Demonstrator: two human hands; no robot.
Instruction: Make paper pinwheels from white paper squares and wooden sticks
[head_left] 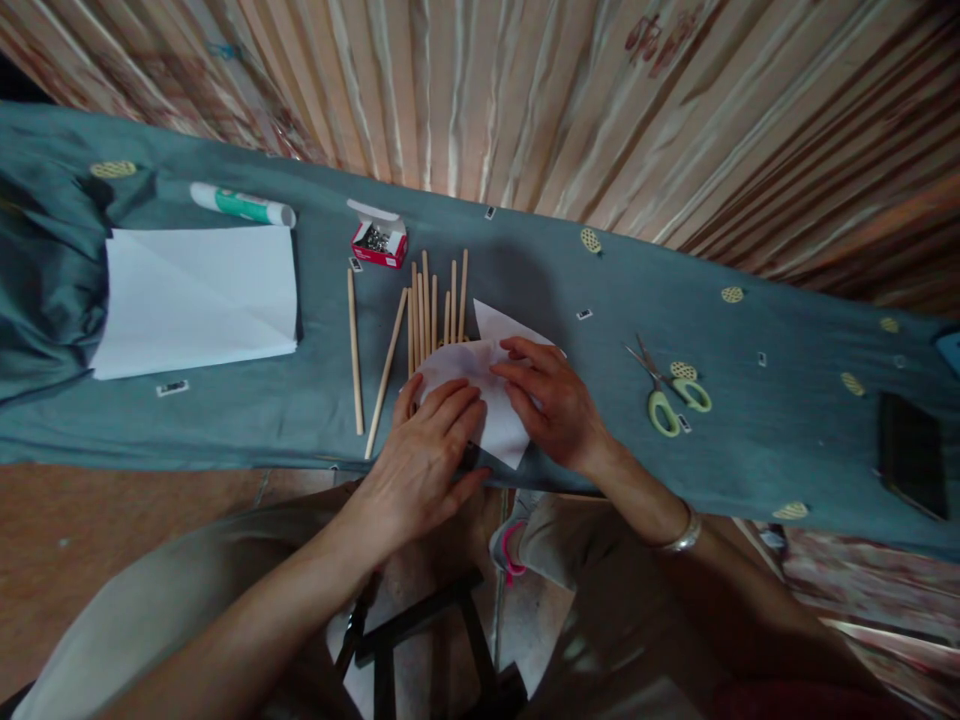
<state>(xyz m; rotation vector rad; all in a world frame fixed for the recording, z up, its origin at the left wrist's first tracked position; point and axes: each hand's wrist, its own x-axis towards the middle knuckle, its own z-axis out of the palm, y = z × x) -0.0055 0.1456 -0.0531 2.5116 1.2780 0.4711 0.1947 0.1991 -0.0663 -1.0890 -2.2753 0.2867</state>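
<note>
A white sheet of paper (504,432) curls up between my hands near the table's front edge, with one pointed corner sticking out at the back. My left hand (424,455) is closed over its left side, fingers bent and close together on the paper. From the right, my right hand (551,400) grips the upper part with curled fingers; its thumb is partly hidden. Just behind the paper lie several thin wooden sticks (424,310), their near ends covered by the paper and my left hand. Two more sticks, a separate one (355,350) and a slanted one (387,372), lie to the left.
On the left are a stack of white paper (199,300) and a glue stick (241,205). A red open box (380,238) of small metal pieces stands behind the sticks. Green-handled scissors (664,390) and a dark phone (911,453) lie right. A pleated curtain (480,100) hangs behind the table.
</note>
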